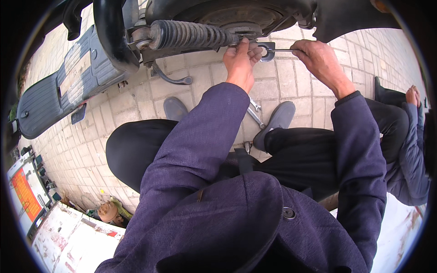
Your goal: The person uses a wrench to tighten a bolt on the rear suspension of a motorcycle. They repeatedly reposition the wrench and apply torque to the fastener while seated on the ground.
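Note:
My left hand (pixel 241 61) is at the lower end of a scooter's coil-spring shock absorber (pixel 193 35), beside the wheel hub (pixel 246 28). Its thumb and fingers are closed there around something I cannot make out. To the right, my right hand (pixel 321 63) grips the end of a thin metal rod (pixel 284 49) between thumb and fingers. The rod lies level and points left, toward a dark open-ring bracket (pixel 268 52) just right of my left fingers. Whether rod and bracket are joined, I cannot tell.
Two wrenches (pixel 256 117) lie on the paving between my shoes. A curved metal lever (pixel 175 81) hangs under the shock absorber. The scooter's ribbed footboard (pixel 41 100) extends left. Another person (pixel 412 150) sits close on the right, hands together. A worn white surface (pixel 68 241) stands lower left.

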`<state>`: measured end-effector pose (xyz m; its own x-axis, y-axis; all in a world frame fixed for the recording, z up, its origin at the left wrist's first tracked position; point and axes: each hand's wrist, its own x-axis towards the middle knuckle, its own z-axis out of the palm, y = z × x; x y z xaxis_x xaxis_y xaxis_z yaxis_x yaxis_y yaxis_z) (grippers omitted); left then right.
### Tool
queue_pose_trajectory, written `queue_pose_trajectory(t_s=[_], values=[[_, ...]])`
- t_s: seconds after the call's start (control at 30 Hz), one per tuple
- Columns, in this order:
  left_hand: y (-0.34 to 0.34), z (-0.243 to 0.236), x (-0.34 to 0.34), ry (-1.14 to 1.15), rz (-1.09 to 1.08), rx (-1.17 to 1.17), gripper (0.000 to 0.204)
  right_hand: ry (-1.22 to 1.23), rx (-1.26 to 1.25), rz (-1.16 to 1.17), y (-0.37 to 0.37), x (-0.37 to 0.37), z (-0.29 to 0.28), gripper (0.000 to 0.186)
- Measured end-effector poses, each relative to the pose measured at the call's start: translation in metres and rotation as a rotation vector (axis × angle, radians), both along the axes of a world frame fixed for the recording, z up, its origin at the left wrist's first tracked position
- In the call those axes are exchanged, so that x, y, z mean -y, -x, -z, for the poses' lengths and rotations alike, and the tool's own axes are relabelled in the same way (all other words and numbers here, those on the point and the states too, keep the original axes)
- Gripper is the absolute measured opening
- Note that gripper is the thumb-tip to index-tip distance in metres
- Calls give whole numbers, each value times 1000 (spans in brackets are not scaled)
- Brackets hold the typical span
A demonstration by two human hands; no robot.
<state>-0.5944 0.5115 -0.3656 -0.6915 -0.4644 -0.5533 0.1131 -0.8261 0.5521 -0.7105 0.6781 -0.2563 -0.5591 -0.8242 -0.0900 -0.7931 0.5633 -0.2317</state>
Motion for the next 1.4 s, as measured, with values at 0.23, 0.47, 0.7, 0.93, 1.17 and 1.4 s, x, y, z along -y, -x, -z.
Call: queue_pose_trajectory(t_s=[0.23,0.47,0.7,0.93,1.17,1.4], values=[[4,7,-3,-21,4,-69,23,10,22,0,-1,-5,-2,20],[4,10,-2,-21,43,-122,23,2,13,3,2,-7,3,21],[6,6,-10,118,42,-50,21,-33,60,16,5,-12,6,21],[7,7,-14,87,-38,-23,18,10,55,-7,2,-13,5,20],[7,16,-9,-7,59,-171,26,6,60,13,-1,-14,3,18],[9,11,-15,31,33,-40,29,31,69,17,0,-13,1,18]])
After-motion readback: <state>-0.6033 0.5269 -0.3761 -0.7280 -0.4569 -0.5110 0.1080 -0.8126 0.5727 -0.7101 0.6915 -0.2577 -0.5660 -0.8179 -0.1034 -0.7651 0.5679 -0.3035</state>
